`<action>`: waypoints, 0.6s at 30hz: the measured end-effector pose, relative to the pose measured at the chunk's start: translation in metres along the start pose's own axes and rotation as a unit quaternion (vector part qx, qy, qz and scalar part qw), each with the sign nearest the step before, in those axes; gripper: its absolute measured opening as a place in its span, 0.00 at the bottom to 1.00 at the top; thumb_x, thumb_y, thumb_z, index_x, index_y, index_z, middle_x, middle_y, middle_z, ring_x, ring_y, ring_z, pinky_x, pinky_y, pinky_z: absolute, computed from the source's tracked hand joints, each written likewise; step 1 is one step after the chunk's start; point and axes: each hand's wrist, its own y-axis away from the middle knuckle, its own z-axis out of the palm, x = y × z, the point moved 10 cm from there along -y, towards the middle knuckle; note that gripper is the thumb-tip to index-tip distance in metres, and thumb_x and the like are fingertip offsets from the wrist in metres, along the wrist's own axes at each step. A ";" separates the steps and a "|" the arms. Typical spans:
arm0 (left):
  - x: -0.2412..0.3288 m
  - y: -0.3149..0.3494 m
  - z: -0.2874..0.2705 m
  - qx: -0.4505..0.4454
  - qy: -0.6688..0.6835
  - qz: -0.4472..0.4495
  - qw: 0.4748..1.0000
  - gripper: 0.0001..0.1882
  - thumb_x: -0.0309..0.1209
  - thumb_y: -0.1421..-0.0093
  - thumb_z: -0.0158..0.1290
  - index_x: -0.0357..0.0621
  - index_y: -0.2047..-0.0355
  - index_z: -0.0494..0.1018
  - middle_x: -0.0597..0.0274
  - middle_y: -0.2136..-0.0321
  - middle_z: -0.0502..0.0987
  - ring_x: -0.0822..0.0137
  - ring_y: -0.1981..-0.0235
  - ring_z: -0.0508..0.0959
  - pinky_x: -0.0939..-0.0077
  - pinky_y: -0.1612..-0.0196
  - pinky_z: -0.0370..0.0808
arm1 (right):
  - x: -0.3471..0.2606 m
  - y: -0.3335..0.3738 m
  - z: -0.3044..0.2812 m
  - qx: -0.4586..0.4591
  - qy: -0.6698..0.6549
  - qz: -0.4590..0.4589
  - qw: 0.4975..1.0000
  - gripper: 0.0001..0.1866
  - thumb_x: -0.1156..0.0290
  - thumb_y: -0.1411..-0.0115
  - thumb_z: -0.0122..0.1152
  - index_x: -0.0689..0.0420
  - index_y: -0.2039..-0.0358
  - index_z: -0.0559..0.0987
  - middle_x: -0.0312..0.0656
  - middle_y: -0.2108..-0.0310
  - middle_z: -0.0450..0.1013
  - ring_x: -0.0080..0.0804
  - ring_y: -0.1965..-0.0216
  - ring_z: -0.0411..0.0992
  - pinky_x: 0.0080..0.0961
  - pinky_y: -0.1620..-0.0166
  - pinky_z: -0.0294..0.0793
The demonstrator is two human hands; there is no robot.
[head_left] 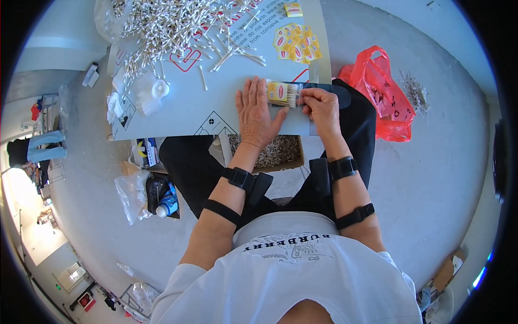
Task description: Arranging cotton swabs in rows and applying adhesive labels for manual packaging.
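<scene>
Resting flat, fingers straight and gripping nothing, the left hand [257,116] adjoins a clear plastic packet [278,92] of white cotton swabs [292,96], whose end the right hand [323,110] pinches.

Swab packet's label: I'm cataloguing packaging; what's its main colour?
The label is mainly yellow, best in head view.

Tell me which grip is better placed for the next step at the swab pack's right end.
Probably the right grip: its fingers curl at that end of the swab pack; the left grip lies palm-down by the other.
</scene>
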 end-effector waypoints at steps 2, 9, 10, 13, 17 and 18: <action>0.001 0.000 0.000 0.002 -0.003 0.003 1.000 0.44 0.52 0.46 0.56 0.34 0.38 0.57 0.46 0.38 0.59 0.49 0.34 0.54 0.51 0.33 0.43 | -0.005 0.002 0.008 -0.043 0.019 0.009 0.999 0.05 0.80 0.44 0.60 0.66 0.69 0.81 0.36 0.79 0.76 0.16 0.81 0.68 0.14 0.77 0.69; -0.003 -0.001 0.004 0.013 0.001 -0.007 1.000 0.35 0.50 0.37 0.47 0.37 0.39 0.59 0.49 0.38 0.61 0.49 0.34 0.55 0.50 0.34 0.45 | -0.008 0.005 0.010 -0.027 0.145 -0.063 0.987 0.04 0.78 0.46 0.62 0.65 0.70 0.80 0.34 0.82 0.73 0.15 0.82 0.67 0.16 0.78 0.68; -0.003 -0.001 0.003 0.018 0.002 -0.012 1.000 0.32 0.47 0.37 0.47 0.37 0.40 0.60 0.49 0.38 0.61 0.49 0.35 0.55 0.49 0.34 0.45 | -0.010 0.006 0.010 -0.017 0.157 -0.076 0.984 0.03 0.78 0.46 0.62 0.65 0.71 0.79 0.34 0.83 0.72 0.16 0.82 0.67 0.17 0.77 0.68; -0.002 -0.002 0.004 0.017 -0.003 -0.017 1.000 0.31 0.47 0.35 0.45 0.37 0.40 0.60 0.50 0.38 0.61 0.50 0.35 0.56 0.49 0.34 0.46 | -0.013 0.007 0.008 -0.008 0.189 -0.098 0.977 0.03 0.78 0.47 0.61 0.65 0.73 0.78 0.36 0.83 0.71 0.18 0.82 0.67 0.19 0.76 0.68; -0.001 -0.003 0.003 0.021 -0.003 -0.018 1.000 0.31 0.48 0.35 0.46 0.37 0.41 0.61 0.50 0.39 0.61 0.50 0.35 0.56 0.49 0.34 0.47 | -0.018 0.007 0.004 -0.008 0.232 -0.144 0.962 0.02 0.80 0.47 0.60 0.64 0.73 0.77 0.42 0.83 0.71 0.22 0.81 0.69 0.22 0.74 0.69; -0.001 -0.003 0.004 0.022 -0.004 -0.019 1.000 0.31 0.48 0.35 0.46 0.37 0.41 0.61 0.50 0.39 0.61 0.50 0.35 0.57 0.49 0.34 0.47 | -0.017 0.006 0.002 -0.008 0.233 -0.143 0.962 0.02 0.80 0.47 0.60 0.64 0.73 0.77 0.42 0.83 0.71 0.22 0.81 0.69 0.22 0.74 0.69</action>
